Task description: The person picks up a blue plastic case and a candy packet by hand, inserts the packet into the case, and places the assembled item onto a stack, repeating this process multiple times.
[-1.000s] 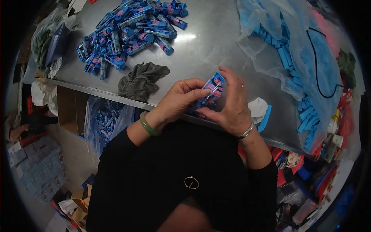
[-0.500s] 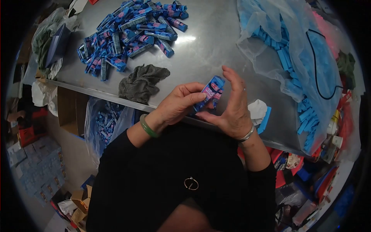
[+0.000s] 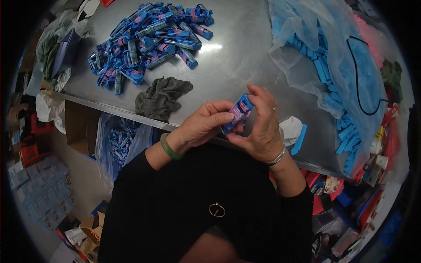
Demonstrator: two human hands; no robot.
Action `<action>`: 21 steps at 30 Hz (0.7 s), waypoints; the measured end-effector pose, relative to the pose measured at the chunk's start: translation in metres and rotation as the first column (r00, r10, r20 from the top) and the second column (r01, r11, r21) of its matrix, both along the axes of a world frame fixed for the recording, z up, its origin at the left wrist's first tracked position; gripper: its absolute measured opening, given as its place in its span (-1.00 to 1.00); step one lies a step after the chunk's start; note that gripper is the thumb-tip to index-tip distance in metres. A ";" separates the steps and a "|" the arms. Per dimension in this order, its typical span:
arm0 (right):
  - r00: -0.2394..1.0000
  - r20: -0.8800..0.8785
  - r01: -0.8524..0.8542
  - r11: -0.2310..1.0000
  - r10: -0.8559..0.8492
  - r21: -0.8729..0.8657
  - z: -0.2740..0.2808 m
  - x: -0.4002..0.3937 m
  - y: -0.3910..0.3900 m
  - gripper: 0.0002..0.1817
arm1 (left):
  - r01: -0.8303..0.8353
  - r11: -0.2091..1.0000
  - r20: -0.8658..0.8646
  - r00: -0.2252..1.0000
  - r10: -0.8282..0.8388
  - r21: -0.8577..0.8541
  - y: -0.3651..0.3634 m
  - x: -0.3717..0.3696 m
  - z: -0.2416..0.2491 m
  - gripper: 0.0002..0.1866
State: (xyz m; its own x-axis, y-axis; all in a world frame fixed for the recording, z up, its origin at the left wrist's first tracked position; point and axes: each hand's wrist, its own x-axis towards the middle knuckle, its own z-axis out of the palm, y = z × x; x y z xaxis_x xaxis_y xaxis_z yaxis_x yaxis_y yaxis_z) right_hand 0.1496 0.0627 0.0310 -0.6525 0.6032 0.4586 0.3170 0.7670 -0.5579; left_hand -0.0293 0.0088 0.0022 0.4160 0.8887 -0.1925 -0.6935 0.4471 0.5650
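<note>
Near the front edge of the metal table (image 3: 237,57), my left hand (image 3: 204,122) grips a small blue and pink packet (image 3: 239,112) between thumb and fingers. My right hand (image 3: 262,125) is curved around the packet's other side, its fingertips at the top end and its thumb near the bottom. The packet is tilted. A large pile of similar blue packets (image 3: 151,37) lies on the table at the upper left. A dark grey cloth (image 3: 162,98) is crumpled to the left of my hands.
A clear plastic bag (image 3: 307,79) with many light blue pieces covers the table's right side. White crumpled paper (image 3: 290,128) and a blue piece (image 3: 300,140) lie right of my right hand. Below the table edge, a bag of small blue items (image 3: 123,140) hangs beside a cardboard box (image 3: 81,127).
My right hand's fingers have closed in on the packet, and the packet is turned slightly and sits a little lower. My left hand has moved slightly.
</note>
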 end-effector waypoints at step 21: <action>0.996 0.053 0.073 0.991 -0.067 -0.112 -0.003 0.002 0.015 0.03 | -0.123 0.991 -0.171 0.977 0.129 0.047 0.016 -0.018 -0.003 -0.74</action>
